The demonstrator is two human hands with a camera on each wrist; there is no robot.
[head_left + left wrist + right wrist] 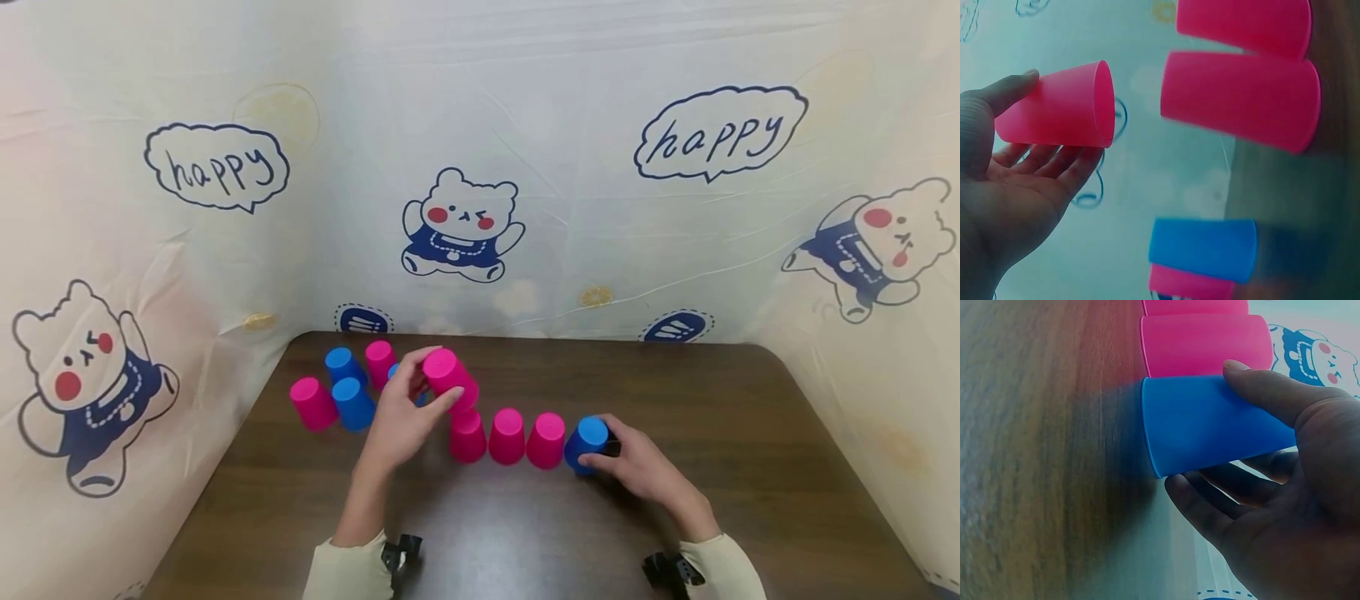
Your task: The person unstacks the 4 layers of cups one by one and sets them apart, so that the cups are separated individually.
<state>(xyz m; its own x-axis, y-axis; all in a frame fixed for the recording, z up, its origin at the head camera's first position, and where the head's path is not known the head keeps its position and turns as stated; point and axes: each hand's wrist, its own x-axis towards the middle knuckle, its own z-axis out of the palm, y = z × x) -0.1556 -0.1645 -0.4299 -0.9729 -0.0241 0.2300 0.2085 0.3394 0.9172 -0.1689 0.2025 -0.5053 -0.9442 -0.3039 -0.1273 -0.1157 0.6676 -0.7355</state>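
The left hand (401, 421) holds a pink plastic cup (448, 375) off the brown wooden surface (750, 467), thumb on one side and fingers curled along the other; the cup is upside down and tilted, above the left end of a row. In the left wrist view the same pink cup (1060, 106) lies across the fingers (1054, 162) with its open rim away from the palm. The right hand (645, 467) grips an upside-down blue cup (588, 443) that stands on the surface at the right end of the row, thumb (1272, 387) over its wall and fingers wrapped beneath. Between the two hands three inverted pink cups (507, 435) stand side by side, the nearest just beside the blue one. To the left, near the bear-printed cloth backdrop (457, 225), a looser cluster of pink and blue cups (341, 392) stands well apart from the right hand.
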